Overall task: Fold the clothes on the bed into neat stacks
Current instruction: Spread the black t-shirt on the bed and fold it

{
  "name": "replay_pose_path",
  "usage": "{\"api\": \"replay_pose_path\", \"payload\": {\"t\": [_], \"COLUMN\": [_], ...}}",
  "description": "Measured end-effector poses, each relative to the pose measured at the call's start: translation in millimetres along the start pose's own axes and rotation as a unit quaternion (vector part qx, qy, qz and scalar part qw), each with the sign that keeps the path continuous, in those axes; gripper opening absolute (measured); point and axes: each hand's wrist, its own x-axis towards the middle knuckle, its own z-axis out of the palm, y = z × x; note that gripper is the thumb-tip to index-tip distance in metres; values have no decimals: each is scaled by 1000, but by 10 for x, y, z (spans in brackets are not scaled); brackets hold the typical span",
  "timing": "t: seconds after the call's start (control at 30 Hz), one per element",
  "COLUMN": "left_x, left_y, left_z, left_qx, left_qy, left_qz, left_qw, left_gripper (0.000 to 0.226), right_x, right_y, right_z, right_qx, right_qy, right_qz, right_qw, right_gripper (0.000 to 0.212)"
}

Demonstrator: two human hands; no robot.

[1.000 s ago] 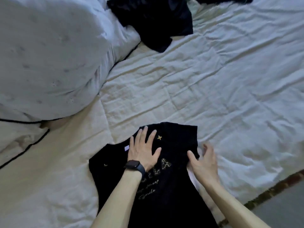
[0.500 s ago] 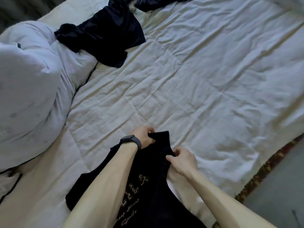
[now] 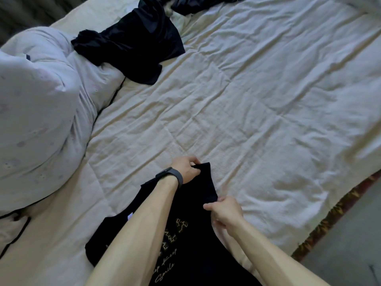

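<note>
- The black T-shirt [image 3: 199, 188] lies on the bed [image 3: 257, 104], gold lettering up. Its far end is directly under both sets of fingers and the rest runs back beneath the forearms towards the person.
- The left hand [image 3: 185, 169], with a dark wristband [image 3: 172, 176], has its fingers [image 3: 192, 159] curled and pinching the shirt's far corner.
- The right hand [image 3: 225, 211] pinches the shirt's right edge, a little nearer the person than the left-hand grip.
- A second ago both hands lay flat and spread on the cloth, smoothing it. Half a second ago they had curled onto the far edge, and that two-point pinch holds now.
- My reading: the smoothing is done and a fold is starting, probably by drawing the held edge back over the body of the shirt. The pictures cannot confirm which way.
- Well beyond the left fingers, up and to the left, a crumpled dark garment [image 3: 134, 48] lies unfolded, partly on a bunched pale duvet [image 3: 37, 104].
- Farther still, at the top edge, is a second dark garment [image 3: 198, 6].
- No finished stack is in view, so the task looks to be at an early stage.
- To the right of the right fingers, past the bed's edge, is grey floor [image 3: 350, 248].
</note>
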Motion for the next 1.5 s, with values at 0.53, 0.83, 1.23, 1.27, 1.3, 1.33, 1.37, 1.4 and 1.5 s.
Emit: {"api": "replay_pose_path", "payload": {"t": [0.53,0.83,1.23,1.27,1.3,1.33,1.37,1.4,1.5], "left_x": [-1595,-1218,-450,-448,-453,-459,-461,-464,-457], "left_y": [-1219,-1236,-1121,-1115,-1104,-1094,-1085,-1081,-1062], "left_z": [47,75,-215,-201,-183,-166,-148,-131,-112], "left_qx": [-57,-187,65,115,146,158,158,154,131], "left_qy": [140,182,53,59,63,61,56,48,40], "left_qz": [-1,-140,-159,-148,-141,-136,-132,-132,-133], "left_qw": [989,955,984,980,977,976,977,978,982], "left_gripper": [43,46,43,47,49,51,52,52,45], "right_x": [-791,-931,-598,-605,-608,-614,-620,-622,-589], "right_y": [747,729,453,489,528,560,581,596,630], "right_z": [398,685,773,758,746,739,742,756,826], "right_qx": [-256,168,436,423,405,386,369,354,341], "right_qy": [125,25,-14,-14,-12,-15,-20,-23,23], "right_qz": [-479,32,193,184,176,167,158,148,114], "right_qw": [830,985,879,887,897,907,916,923,933], "right_gripper": [41,43,43,43,41,37,34,32,28]}}
